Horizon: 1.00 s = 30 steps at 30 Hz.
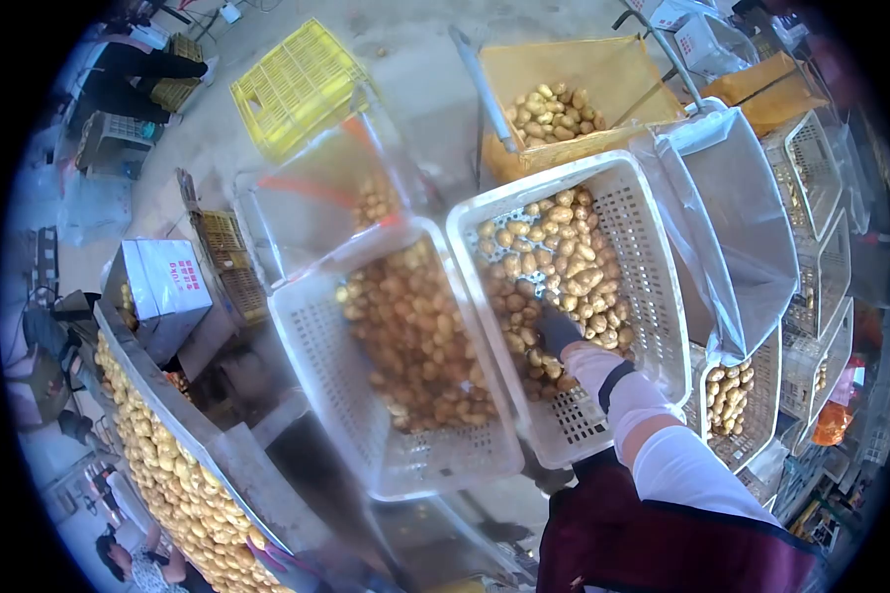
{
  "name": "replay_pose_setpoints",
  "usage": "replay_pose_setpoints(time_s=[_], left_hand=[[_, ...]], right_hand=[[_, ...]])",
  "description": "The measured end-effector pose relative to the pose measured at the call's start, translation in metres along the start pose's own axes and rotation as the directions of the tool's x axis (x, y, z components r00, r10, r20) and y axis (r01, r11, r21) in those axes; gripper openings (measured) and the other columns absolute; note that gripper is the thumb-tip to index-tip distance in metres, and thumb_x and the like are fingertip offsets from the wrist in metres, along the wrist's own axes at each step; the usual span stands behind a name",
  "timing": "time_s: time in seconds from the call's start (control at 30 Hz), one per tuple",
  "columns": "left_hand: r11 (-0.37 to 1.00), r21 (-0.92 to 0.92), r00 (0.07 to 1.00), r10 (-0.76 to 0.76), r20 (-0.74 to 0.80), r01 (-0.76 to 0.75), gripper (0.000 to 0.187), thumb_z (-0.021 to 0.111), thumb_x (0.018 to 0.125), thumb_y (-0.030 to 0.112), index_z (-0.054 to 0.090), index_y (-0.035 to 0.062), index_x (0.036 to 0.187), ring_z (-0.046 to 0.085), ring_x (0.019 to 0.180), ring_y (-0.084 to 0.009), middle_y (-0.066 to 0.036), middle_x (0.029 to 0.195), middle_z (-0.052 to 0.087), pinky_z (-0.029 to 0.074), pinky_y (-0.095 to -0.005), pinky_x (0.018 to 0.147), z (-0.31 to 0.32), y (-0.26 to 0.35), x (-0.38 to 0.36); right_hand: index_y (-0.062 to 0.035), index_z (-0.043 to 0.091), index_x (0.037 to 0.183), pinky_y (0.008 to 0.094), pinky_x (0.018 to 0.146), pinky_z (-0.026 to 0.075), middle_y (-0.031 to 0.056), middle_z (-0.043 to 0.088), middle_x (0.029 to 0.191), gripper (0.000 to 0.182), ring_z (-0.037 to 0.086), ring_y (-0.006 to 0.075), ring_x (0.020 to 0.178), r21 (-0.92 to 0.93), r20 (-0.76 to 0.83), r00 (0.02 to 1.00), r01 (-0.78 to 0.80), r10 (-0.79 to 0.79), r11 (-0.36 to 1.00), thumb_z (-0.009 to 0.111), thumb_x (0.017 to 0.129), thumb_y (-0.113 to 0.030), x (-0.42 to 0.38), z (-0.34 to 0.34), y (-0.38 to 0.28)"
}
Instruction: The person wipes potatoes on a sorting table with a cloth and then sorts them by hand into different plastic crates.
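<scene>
My right hand (556,331), in a dark glove with a white sleeve behind it, reaches down into a white slatted crate (660,287). It touches the potatoes (585,282) heaped inside. Its fingers are lost in shadow among them, so their grip cannot be made out. Close by on the left stands a second white crate (321,366), blurred, with many potatoes (415,346) in it. I do not see my left hand.
Beyond the crates are a yellow bag (603,74) with potatoes, an upturned yellow crate (302,84) and a grey lined bag (737,217). A metal-edged trough (208,445) of potatoes runs along the left. More crates (811,267) stack at right; a person (138,563) is at lower left.
</scene>
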<state>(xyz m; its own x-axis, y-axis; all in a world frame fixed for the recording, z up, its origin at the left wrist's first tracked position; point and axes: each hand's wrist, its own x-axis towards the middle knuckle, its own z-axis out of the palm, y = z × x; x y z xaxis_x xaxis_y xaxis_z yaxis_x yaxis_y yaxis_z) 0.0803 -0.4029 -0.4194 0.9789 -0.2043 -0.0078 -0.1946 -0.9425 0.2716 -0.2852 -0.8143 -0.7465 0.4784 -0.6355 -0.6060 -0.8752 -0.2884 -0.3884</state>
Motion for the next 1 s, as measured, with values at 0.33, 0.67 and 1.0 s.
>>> replay_pose_setpoints(time_s=[0.33,0.67,1.0], left_hand=[[1.0,-0.005,1.0,-0.01,0.023,0.01,0.062,0.04,0.107,0.039,0.04,-0.0126,0.142,0.042,0.135,-0.0434,-0.034,0.144,0.043,0.032,-0.0438,0.117,-0.003,0.018,-0.004],[0.999,-0.05,1.0,0.012,0.01,-0.012,0.056,0.043,0.107,0.031,0.039,-0.0128,0.142,0.045,0.133,-0.0432,-0.034,0.143,0.044,0.038,-0.0438,0.114,-0.002,0.013,-0.004],[0.998,0.03,0.999,0.052,0.013,-0.052,0.053,0.044,0.107,0.028,0.042,-0.0113,0.141,0.047,0.131,-0.041,-0.031,0.142,0.047,0.04,-0.0434,0.111,-0.006,0.03,-0.01]], right_hand=[[-0.0184,0.071,0.105,0.0467,0.083,0.053,0.0154,0.069,0.104,0.022,0.067,0.0356,0.098,0.06,-0.128,0.991,-0.035,0.042,0.998,0.057,0.088,-0.021,-0.008,0.003,0.036],[-0.0092,0.065,0.122,0.0446,0.088,0.052,0.0163,0.069,0.112,0.053,0.065,0.0363,0.104,0.228,-0.01,0.996,-0.083,0.088,0.97,0.076,0.078,-0.035,-0.156,-0.028,0.11],[-0.0123,0.065,0.116,0.0483,0.09,0.048,0.015,0.06,0.12,0.04,0.057,0.0376,0.108,-0.078,-0.405,0.91,0.061,-0.087,0.995,0.071,0.077,-0.009,-0.307,-0.104,0.098]])
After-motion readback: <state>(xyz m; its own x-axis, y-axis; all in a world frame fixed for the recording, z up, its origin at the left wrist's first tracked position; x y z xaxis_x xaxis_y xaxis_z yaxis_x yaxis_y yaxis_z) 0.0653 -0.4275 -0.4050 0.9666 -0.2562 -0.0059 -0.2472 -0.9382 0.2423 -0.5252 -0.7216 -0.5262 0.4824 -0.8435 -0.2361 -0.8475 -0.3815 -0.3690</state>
